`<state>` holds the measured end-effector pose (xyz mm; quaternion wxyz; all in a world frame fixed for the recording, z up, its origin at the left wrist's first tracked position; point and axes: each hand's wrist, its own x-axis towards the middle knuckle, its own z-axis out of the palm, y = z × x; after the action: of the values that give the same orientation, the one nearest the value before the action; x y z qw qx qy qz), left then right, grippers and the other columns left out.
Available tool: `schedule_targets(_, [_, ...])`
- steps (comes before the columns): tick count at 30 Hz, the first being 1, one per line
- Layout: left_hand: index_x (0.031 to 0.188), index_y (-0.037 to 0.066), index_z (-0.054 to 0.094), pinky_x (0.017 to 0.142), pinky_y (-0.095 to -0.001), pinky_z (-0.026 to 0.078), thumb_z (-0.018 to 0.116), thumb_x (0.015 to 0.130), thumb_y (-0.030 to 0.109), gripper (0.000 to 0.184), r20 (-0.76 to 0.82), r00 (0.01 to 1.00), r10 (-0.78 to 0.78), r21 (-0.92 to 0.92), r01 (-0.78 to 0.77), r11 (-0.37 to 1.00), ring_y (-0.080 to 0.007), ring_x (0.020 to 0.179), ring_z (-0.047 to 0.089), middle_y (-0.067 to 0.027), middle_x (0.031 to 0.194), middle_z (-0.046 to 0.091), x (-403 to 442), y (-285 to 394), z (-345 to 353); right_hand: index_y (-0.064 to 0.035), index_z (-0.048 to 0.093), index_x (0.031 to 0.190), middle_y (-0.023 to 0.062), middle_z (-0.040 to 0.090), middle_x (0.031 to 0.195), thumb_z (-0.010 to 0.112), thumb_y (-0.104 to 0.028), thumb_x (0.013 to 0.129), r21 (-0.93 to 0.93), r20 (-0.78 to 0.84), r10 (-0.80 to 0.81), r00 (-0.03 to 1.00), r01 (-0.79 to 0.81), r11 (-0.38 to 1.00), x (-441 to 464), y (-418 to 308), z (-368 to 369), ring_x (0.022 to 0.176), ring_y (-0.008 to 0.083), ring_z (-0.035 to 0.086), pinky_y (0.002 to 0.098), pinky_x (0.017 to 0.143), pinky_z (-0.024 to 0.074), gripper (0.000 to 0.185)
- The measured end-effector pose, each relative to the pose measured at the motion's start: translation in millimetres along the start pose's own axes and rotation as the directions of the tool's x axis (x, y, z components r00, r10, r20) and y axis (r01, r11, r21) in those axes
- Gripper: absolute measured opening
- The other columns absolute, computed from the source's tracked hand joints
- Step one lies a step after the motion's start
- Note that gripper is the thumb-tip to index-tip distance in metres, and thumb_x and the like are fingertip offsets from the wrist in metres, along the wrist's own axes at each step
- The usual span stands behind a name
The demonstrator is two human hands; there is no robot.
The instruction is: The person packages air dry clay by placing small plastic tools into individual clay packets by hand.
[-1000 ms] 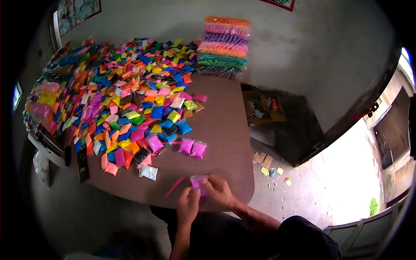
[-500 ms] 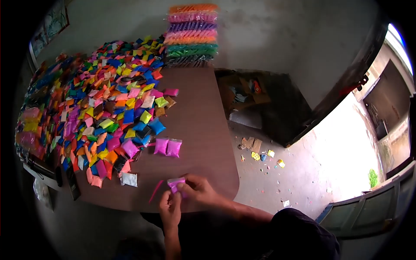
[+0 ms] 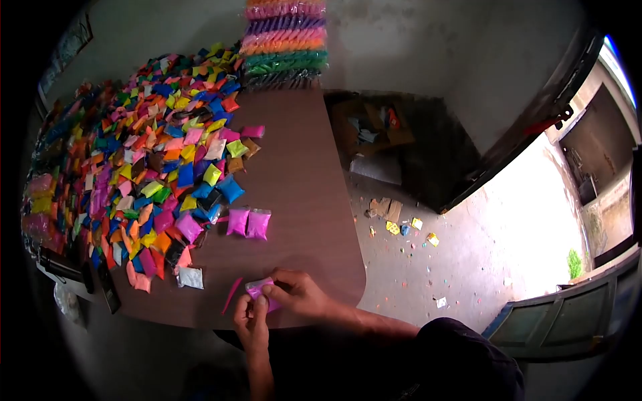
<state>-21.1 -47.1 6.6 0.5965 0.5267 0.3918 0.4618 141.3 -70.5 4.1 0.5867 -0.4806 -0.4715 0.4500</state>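
Near the front edge of the brown table (image 3: 294, 180), a small clear packet with pink-purple filling (image 3: 259, 288) is pinched between both hands. My left hand (image 3: 251, 319) grips it from below, its thumb pointing up. My right hand (image 3: 297, 293) closes on its right side with the thumb across the front. Just left of the hands lies a thin pink strip (image 3: 232, 295). Beyond them, two filled pink packets, a left one (image 3: 237, 221) and a right one (image 3: 259, 224), rest side by side on the table.
A large heap of multicoloured packets (image 3: 160, 154) covers the table's left side. Stacked bags of coloured strips (image 3: 284, 40) stand at the back. A dark phone-like object (image 3: 108, 289) is at the left edge. An open cardboard box (image 3: 374, 127) and scraps (image 3: 394, 227) lie on the floor.
The view has shifted slightly, so the scene sits a little further left and up. Both hands still pinch the packet, with the thumbs slightly rearranged.
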Motion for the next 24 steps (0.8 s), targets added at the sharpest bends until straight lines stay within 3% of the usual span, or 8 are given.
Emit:
schedule_targets(4, [0.106,0.0,0.067,0.072,-0.0231,0.041,0.068,0.103,0.015,0.016,-0.016,0.999,0.03,-0.022,-0.031,0.999,-0.005,0.082,0.052,0.0032,0.092,0.061,0,-3,0,0.0001,0.07,0.111,0.0079,0.068,0.089,0.069,-0.016,0.104,-0.026,0.026,0.136,0.99,-0.136,0.99,0,-7,-4,0.083,0.0109,0.062,0.0305,0.072,0.0517,0.018])
schedule_targets(6, [0.107,0.001,0.067,0.073,-0.0229,0.042,0.071,0.102,0.017,0.017,-0.035,0.992,-0.118,0.127,0.121,0.984,-0.0048,0.083,0.053,0.0035,0.092,0.062,-1,6,-3,0.0002,0.07,0.112,0.0059,0.068,0.089,0.069,-0.014,0.103,0.072,0.007,0.096,0.995,-0.096,0.993,-2,3,-2,0.084,0.0094,0.062,0.0299,0.072,0.052,0.016])
schedule_targets(7, [0.107,0.003,0.068,0.073,-0.0225,0.042,0.074,0.1,0.018,0.018,-0.027,0.991,-0.129,0.056,0.131,0.99,-0.0046,0.083,0.054,0.0041,0.092,0.062,1,1,-3,0.0002,0.07,0.112,0.0059,0.068,0.089,0.069,-0.014,0.103,0.093,0.039,0.113,0.993,-0.116,0.989,-1,6,-1,0.084,0.0094,0.062,0.0299,0.072,0.052,0.016])
schedule_targets(9, [0.107,0.001,0.068,0.071,-0.022,0.042,0.072,0.101,0.015,0.016,-0.015,0.997,-0.081,0.022,0.081,0.996,-0.0043,0.082,0.054,0.0039,0.093,0.063,2,3,-2,0.0006,0.07,0.111,0.0041,0.068,0.088,0.068,-0.012,0.103,0.066,-0.042,-0.002,0.999,0.005,0.998,0,11,1,0.082,0.0081,0.061,0.0292,0.071,0.052,0.014])
schedule_targets(11, [0.107,0.0,0.068,0.071,-0.0216,0.042,0.07,0.103,0.012,0.013,-0.054,0.992,-0.114,0.007,0.115,0.993,-0.0042,0.081,0.054,0.0033,0.094,0.063,1,5,1,0.001,0.07,0.111,0.0042,0.068,0.088,0.068,-0.011,0.103,0.079,-0.018,0.009,1.0,-0.007,0.997,0,11,2,0.081,0.0078,0.06,0.0286,0.07,0.0516,0.014])
schedule_targets(17, [0.098,0.001,0.067,0.062,-0.0198,0.037,0.069,0.104,0.012,0.013,-0.092,0.995,-0.03,-0.029,0.027,0.999,-0.0008,0.071,0.05,0.0059,0.082,0.062,-1,-1,1,0.0016,0.07,0.112,0.0035,0.068,0.089,0.068,-0.009,0.102,-0.035,0.048,0.056,0.997,-0.054,0.998,0,-8,-2,0.082,0.0068,0.059,0.0267,0.07,0.0499,0.015])
schedule_targets(24, [0.109,-0.002,0.07,0.074,-0.0215,0.046,0.072,0.102,0.013,0.017,-0.077,0.995,-0.063,-0.123,0.053,0.991,-0.0055,0.081,0.059,0.0006,0.09,0.067,2,9,10,0.0014,0.07,0.114,0.0111,0.073,0.102,0.069,-0.01,0.102,-0.02,0.029,0.002,1.0,-0.002,1.0,0,-7,-4,0.089,0.0146,0.067,0.0329,0.079,0.054,0.017])
